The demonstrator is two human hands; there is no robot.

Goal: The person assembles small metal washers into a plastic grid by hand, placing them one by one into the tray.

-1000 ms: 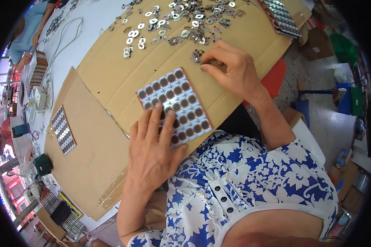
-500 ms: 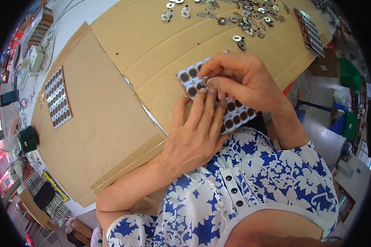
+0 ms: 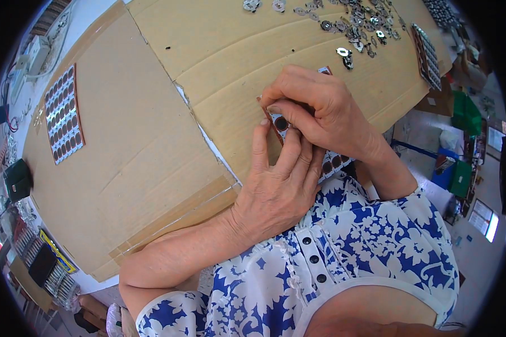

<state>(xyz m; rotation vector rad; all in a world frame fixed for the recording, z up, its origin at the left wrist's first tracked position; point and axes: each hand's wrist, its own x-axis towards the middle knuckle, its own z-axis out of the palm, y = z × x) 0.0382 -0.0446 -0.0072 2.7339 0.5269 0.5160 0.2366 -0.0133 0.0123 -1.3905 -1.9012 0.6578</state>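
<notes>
A panel of white circuit boards with rows of dark round discs (image 3: 334, 163) lies at the near edge of the cardboard, mostly covered by my hands. My left hand (image 3: 281, 177) rests flat across it with fingers stretched out, the index fingertip by its left edge. Over the panel's upper left corner, my right hand (image 3: 323, 106) is closed with thumb and index finger pinched together. Whatever sits between those fingertips is hidden or too small to name. One dark disc (image 3: 281, 123) shows between the two hands.
Small metal parts (image 3: 357, 28) are scattered at the far side of the cardboard (image 3: 225, 73). Another disc panel (image 3: 66, 115) lies at the left, and stacked panels (image 3: 426, 56) stand at the far right edge. A dark green box (image 3: 18, 180) sits beyond the left edge.
My right hand has shifted over the panel toward its upper left corner and now covers more of it. My left hand stays flat on the panel. The whole view has shifted slightly.
</notes>
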